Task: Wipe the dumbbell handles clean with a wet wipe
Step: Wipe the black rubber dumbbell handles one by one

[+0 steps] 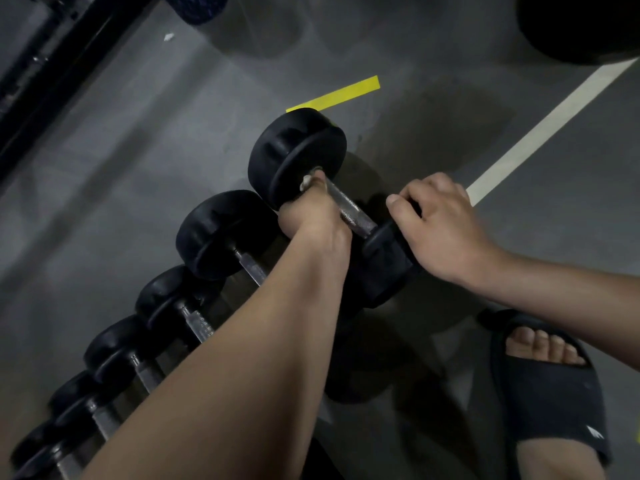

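A black dumbbell point(298, 150) lies at the far end of a row on the floor, its metal handle point(349, 209) bare in the middle. My left hand point(311, 216) grips the handle's far end, with a bit of white wet wipe point(307, 181) showing at the fingers. My right hand point(440, 226) curls over the near black weight head point(384, 261) and holds it.
Several more dumbbells point(221, 233) lie side by side toward the lower left. A yellow tape strip point(337, 93) and a white floor line point(540, 133) mark the grey floor. My foot in a black slide sandal point(550, 386) stands at lower right. A black rack frame point(52, 60) runs along the upper left.
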Tool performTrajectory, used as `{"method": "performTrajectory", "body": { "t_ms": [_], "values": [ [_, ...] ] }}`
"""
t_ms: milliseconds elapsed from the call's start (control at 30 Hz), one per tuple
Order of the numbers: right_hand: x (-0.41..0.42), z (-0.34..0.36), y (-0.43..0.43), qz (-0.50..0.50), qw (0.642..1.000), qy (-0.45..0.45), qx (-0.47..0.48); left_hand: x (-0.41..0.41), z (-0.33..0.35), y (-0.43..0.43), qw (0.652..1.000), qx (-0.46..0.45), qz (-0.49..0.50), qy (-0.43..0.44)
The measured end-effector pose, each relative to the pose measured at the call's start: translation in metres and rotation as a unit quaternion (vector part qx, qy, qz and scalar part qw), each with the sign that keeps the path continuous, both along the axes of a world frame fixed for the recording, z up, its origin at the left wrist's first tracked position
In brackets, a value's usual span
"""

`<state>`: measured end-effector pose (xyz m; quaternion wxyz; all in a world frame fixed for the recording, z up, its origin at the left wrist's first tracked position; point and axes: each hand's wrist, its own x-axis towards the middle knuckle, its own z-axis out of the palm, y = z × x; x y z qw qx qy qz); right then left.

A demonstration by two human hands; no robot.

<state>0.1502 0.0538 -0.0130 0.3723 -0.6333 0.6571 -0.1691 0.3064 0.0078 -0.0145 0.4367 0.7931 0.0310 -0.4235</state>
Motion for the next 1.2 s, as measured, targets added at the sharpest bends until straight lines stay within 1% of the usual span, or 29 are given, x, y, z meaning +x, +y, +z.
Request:
{"method": "performTrajectory", "body": {
  "t_ms": [67,100,167,233,300,400,467,600,633,733,767,900,1000,1133,1200],
  "values": [
    [-0.001,0.0,0.0,0.002,1.0,-0.002,0.001,0.007,0.003,0.007,0.997,0.009,-0.069,0.032],
    [-0.001,0.0,0.0,0.004,1.0,-0.004,0.001,0.013,-0.004,0.008,0.995,0.004,-0.086,0.052],
    [-0.001,-0.001,0.0,0.005,1.0,-0.002,-0.001,0.021,-0.009,0.009,0.99,-0.011,-0.082,0.115],
    [-0.001,-0.001,0.0,0.005,1.0,-0.001,-0.001,0.021,-0.009,0.011,0.985,-0.012,-0.072,0.154],
    [0.0,-0.002,0.0,0.007,1.0,0.003,-0.002,0.026,-0.012,0.018,0.983,0.005,-0.103,0.149],
    [0.0,-0.006,-0.001,0.011,1.0,0.011,-0.002,0.029,-0.011,0.032,0.968,0.02,-0.198,0.153],
    [-0.001,-0.009,-0.002,0.013,1.0,0.013,-0.009,0.032,-0.009,0.031,0.966,0.022,-0.22,0.135],
    [-0.001,-0.011,-0.003,0.011,1.0,0.008,-0.014,0.029,-0.004,0.017,0.981,0.012,-0.188,0.048],
    [-0.002,-0.012,-0.003,0.009,1.0,0.011,-0.014,0.026,-0.004,0.019,0.98,0.011,-0.194,0.036],
    [0.0,-0.01,-0.002,0.004,1.0,0.013,-0.019,0.02,-0.007,0.029,0.966,0.041,-0.254,0.01],
    [0.001,-0.009,-0.002,0.002,1.0,0.012,-0.02,0.02,-0.005,0.028,0.965,0.043,-0.258,0.0],
    [0.001,-0.009,-0.001,0.004,1.0,0.012,-0.02,0.028,-0.002,0.005,0.977,0.035,-0.204,-0.044],
    [0.0,-0.012,-0.002,0.007,1.0,0.018,-0.024,0.016,-0.006,0.01,0.979,0.038,-0.184,-0.074],
    [0.001,-0.01,-0.001,0.01,0.999,0.023,-0.037,0.0,-0.006,0.032,0.976,0.056,-0.201,-0.066],
    [0.001,-0.008,-0.001,0.01,0.999,0.019,-0.033,-0.001,-0.003,0.028,0.98,0.046,-0.183,-0.063]
  ]
}}
